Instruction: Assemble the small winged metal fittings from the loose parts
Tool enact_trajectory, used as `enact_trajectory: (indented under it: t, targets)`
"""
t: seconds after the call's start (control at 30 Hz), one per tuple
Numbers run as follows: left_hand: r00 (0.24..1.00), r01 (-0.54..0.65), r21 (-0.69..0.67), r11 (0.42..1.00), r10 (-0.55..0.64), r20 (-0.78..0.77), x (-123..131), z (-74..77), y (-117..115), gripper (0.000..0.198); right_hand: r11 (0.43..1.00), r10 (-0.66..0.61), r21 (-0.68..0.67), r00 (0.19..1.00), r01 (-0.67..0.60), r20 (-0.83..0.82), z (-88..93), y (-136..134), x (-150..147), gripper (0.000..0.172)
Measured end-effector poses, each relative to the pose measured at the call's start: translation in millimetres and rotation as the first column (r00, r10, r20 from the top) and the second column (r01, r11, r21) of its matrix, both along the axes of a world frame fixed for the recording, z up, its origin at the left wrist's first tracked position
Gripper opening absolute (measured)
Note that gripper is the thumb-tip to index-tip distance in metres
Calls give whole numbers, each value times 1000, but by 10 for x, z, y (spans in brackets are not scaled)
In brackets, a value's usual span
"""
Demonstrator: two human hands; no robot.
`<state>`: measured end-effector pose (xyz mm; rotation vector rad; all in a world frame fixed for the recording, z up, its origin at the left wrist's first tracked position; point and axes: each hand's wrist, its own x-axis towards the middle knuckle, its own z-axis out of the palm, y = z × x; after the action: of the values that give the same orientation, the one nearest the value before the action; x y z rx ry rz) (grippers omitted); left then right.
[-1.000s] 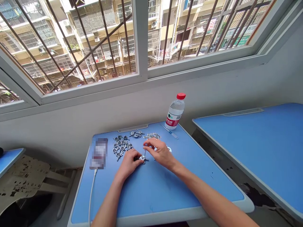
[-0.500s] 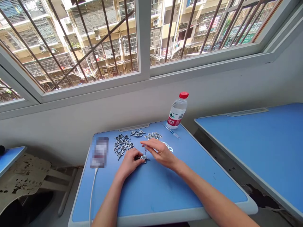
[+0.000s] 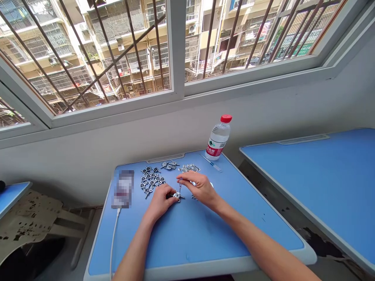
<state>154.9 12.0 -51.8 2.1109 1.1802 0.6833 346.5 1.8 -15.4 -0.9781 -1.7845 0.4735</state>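
Metal piece [image 3: 176,194] sits on the blue counter [image 3: 190,234], left hand [image 3: 160,201] fingers pinching it, right hand [image 3: 200,189] fingers pinching its thin pin [image 3: 179,188].

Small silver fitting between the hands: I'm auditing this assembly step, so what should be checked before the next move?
1. Small silver metal fitting pinned on the blue desk top by the left hand: ok.
2. Thin metal rod upright in the fingers of the right hand: ok.
3. Rod tip seated in the fitting: cannot tell.
4. Pile of silver wing-shaped parts close beyond the left hand: ok.
5. Clear plastic water bottle with red cap upright, apart from both hands: ok.
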Motion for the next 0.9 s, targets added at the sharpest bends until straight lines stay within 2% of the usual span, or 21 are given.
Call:
enact_trajectory:
  t: [0.37,0.73,0.9]
  targets:
    - [1000,-1,9,1000,1,-1,4,-8,-3,9,997,-78,15,997,78,-2,-36,7,-21,14]
    - [998,54,-87,995,-53,15,-14,147,-14,3,1000,-10,0,1000,10,15,-49,-10,-12,16]
    - [998,68,-76,995,-68,5,-19,151,-14,7,999,-9,33,999,8,35,-55,-22,-22,16]
